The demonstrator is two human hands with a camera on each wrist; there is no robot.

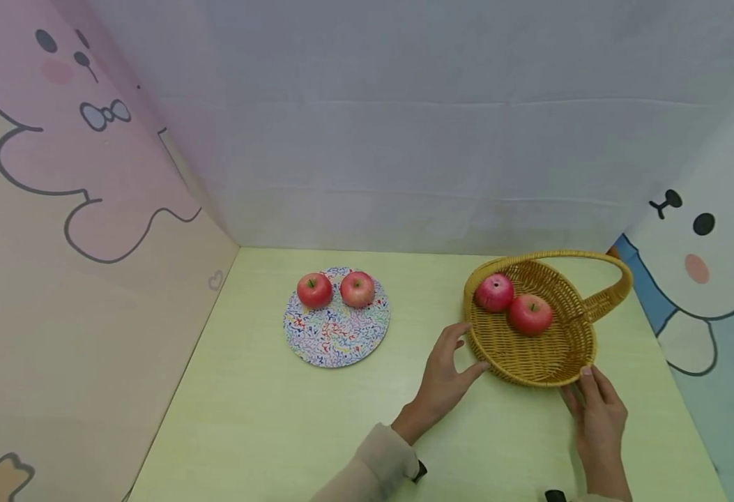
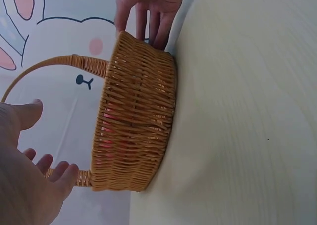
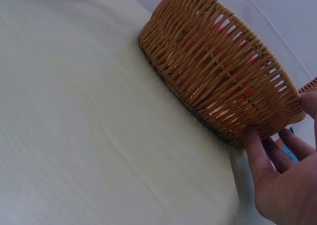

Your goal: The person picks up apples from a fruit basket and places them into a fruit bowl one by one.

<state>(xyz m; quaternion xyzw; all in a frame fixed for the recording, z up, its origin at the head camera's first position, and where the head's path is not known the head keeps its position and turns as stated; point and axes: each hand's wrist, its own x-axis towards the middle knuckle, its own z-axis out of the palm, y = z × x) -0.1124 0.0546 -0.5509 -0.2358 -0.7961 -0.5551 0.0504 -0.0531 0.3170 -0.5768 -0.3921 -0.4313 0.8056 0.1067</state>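
1. Reaching from the lower edge of the head view, the left hand (image 1: 445, 380) lay spread beside the round yellow woven wicker basket (image 1: 532, 352), its fingers loose and straight, fingertips at or just short of the near-left rim (contact was hard to judge), gripping nothing.
2. The right hand (image 1: 599, 411) rested at the basket's near-right side, thumb up against the rim and fingers (image 3: 257, 145) straight against the lower wall; it closed round nothing.
3. The basket stood upright on the pale yellow-green table (image 1: 266, 425), right of centre, its arched handle (image 1: 611, 279) on the far side.
4. Inside it lay two red apples (image 1: 494, 292), touching each other, toward the far-left part.
5. Well apart to the left lay a round flat mat with multicoloured squiggles (image 1: 335, 335), bearing two more red apples (image 1: 314, 289) side by side at its far edge.
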